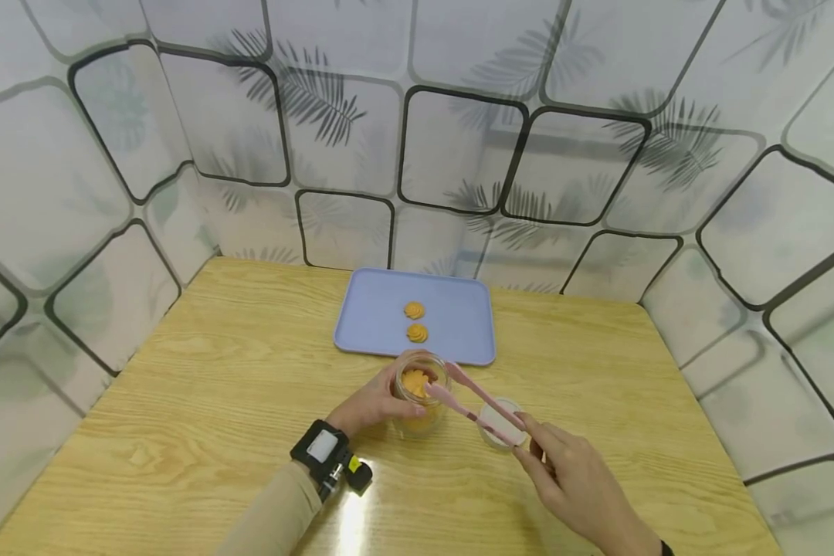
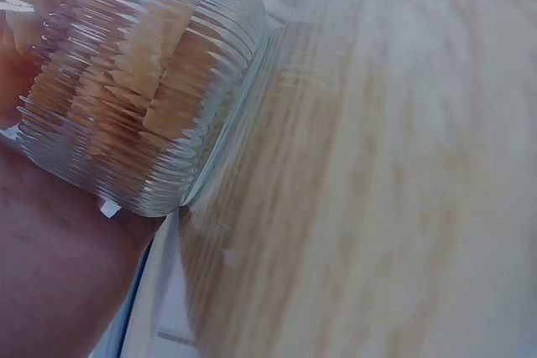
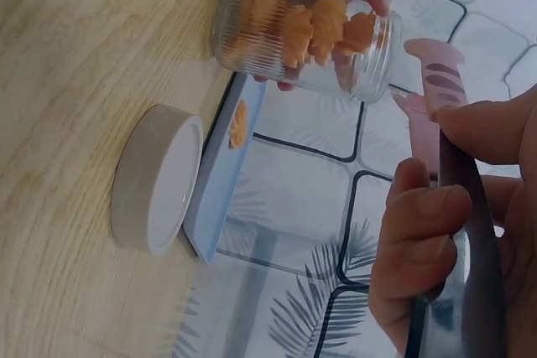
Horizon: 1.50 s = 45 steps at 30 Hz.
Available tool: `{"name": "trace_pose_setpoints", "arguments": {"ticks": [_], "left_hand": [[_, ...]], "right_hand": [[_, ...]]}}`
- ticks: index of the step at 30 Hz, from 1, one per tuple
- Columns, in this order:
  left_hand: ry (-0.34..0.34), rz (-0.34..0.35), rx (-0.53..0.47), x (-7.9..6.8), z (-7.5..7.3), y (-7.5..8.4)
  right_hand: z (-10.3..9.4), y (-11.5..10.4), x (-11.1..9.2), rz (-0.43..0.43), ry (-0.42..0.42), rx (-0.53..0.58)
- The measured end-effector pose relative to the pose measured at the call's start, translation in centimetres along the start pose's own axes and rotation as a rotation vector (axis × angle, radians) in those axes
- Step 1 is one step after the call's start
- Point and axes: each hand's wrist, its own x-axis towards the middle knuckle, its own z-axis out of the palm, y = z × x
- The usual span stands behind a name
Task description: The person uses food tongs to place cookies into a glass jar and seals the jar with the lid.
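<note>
My left hand (image 1: 375,403) grips a ribbed glass jar (image 1: 424,425), which stands uncapped on the table. Orange swirl-shaped cookies (image 3: 329,27) are stacked inside it; the left wrist view shows them through the ribbed glass (image 2: 151,81). In my right hand (image 1: 577,479) I hold pink tongs (image 1: 488,397) between thumb and fingers. The arms of the tongs are spread, one tip over the jar's mouth and the other by its right rim. No cookie shows between the tips.
Behind the jar lies a blue tray (image 1: 375,309) bearing two orange cookies, one (image 1: 414,310) behind the other (image 1: 417,333). A round white lid (image 1: 506,426) rests on the wooden table (image 1: 201,401), right of the jar and beneath the tongs. Patterned curtains (image 1: 459,147) enclose the back and sides.
</note>
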Motion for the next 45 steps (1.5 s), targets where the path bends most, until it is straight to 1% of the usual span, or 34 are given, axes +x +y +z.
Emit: {"name": "trace_pose_setpoints", "arguments": {"ticks": [2,5,8,10,13,17,21,26,31,35,41,45], "left_hand": [[0.004,-0.01,0.006,-0.1,-0.1,0.1],[0.012,-0.023,0.011,-0.2,-0.1,0.2],[0.013,-0.007,0.004,-0.3,-0.2,0.2],[0.013,0.005,-0.01,-0.3,-0.1,0.2],[0.008,0.013,-0.032,-0.3,0.0,0.1],[0.009,0.009,-0.037,-0.4,0.0,0.0],[0.016,0.005,-0.028,-0.3,-0.1,0.0],[0.018,0.01,-0.021,-0.3,0.0,0.0],[0.014,0.011,-0.006,-0.2,0.1,-0.1],[0.011,0.006,-0.013,-0.2,0.2,0.0],[0.013,-0.009,0.022,-0.3,0.4,0.3],[0.011,-0.023,0.02,-0.4,0.5,0.2]], "right_hand": [[0.0,0.1,0.4,0.011,0.006,0.021],[0.3,0.8,1.3,0.049,-0.003,0.101],[1.1,2.1,2.1,0.108,-0.016,0.154],[1.8,3.0,2.8,0.141,-0.016,0.154],[2.5,4.1,4.0,0.19,-0.037,0.113],[3.3,5.5,6.2,0.219,-0.124,0.084],[4.4,6.9,8.3,0.225,-0.198,0.091],[6.0,7.8,10.2,0.278,-0.282,0.094],[7.2,8.3,11.0,0.282,-0.302,0.071],[8.0,8.5,11.3,0.287,-0.312,0.055],[8.7,8.3,11.4,0.258,-0.325,0.054],[9.0,8.0,11.5,0.266,-0.339,0.027]]}}
